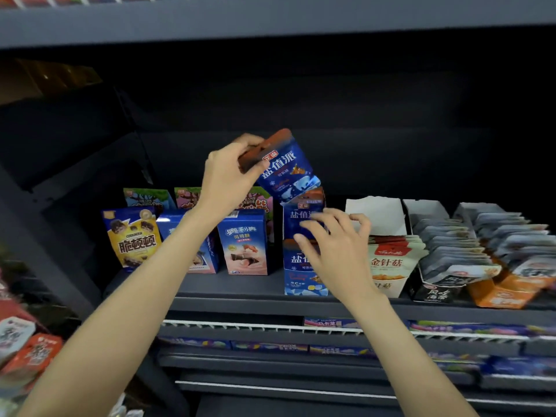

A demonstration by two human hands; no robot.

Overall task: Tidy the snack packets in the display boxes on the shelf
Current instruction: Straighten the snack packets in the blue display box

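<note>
The left hand is raised above the dark shelf, its fingers and thumb curled round the brown top edge of a blue snack packet. The packet hangs tilted, its lower end just above the blue display box, and it bears a small red badge and large white writing, 盐值派.

The blue display box stands at the front edge of the shelf. Packets of the same kind stand upright in it, showing 盐值 before the right hand covers the rest. The right hand lies against these packets with fingers loosely spread and slightly bent, the fingertips touching the packet fronts; whether any finger hooks behind a packet cannot be told.

Left of the blue display box stands a blue and pink carton marked 奥利奥 可可脆, then another blue carton partly hidden by the left forearm, then a yellow and blue pouch marked 脆顿顿. Behind these cartons stand green and pink pouches.

Right of the blue display box is a white box with packets marked 金针菇 under a red label. Further right are rows of grey packets in a black box marked 风味海带, and an orange box with blurred writing.
</note>
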